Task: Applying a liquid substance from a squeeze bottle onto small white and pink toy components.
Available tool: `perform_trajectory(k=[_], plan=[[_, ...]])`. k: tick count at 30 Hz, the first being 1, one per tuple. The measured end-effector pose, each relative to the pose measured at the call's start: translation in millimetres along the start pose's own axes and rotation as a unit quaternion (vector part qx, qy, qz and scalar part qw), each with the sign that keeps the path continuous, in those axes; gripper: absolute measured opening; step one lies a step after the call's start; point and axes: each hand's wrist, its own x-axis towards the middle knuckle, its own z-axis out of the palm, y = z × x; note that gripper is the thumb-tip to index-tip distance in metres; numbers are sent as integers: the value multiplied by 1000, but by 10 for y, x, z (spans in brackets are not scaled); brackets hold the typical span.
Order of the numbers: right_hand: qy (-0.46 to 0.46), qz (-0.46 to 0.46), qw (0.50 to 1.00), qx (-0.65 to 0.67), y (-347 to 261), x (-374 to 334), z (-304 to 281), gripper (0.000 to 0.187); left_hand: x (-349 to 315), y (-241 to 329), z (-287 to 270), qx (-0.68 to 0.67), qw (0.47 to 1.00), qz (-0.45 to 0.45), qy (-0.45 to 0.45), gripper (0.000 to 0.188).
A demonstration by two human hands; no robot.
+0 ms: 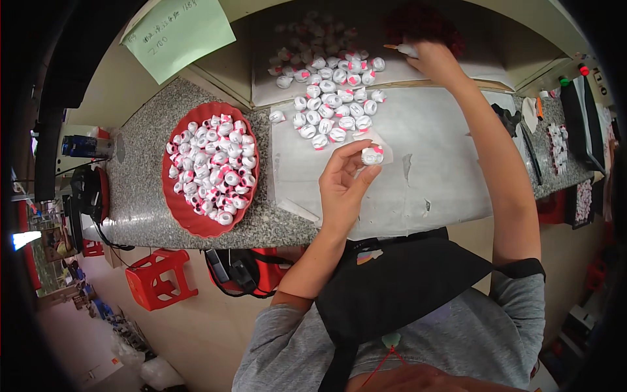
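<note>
My left hand (343, 185) is closed on a small white figurine head (372, 155) with a pink bow, pinched between thumb and fingertips above the pale sheet (418, 196). Up at the back right, my right hand (436, 62) reaches into the shaded shelf. Its fingers are wrapped round a small white tube (407, 50) with an orange tip that points left. Just beyond that hand lies a heap of small dark red pieces (428, 26), too dim to make out singly. Many similar white heads (336, 101) with pink bows are spread on the sheet's far left part and back into the shelf.
A red scalloped tray (171, 196) full of white heads stands on the speckled counter (140, 150) at left. A green note (177, 36) hangs above it. Red stools (157, 281) are below the counter. At far right lie a black strap-like thing (532, 153) and more small white pieces (558, 147).
</note>
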Motion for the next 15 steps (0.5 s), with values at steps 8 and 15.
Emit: perform_trajectory(k=[8, 15], plan=[[52, 140, 855, 497, -695, -822, -526, 9, 12, -27, -59, -6, 1000, 3, -15, 34], [59, 202, 686, 697, -1150, -1374, -483, 5, -15, -24, 16, 54, 998, 16, -20, 31]])
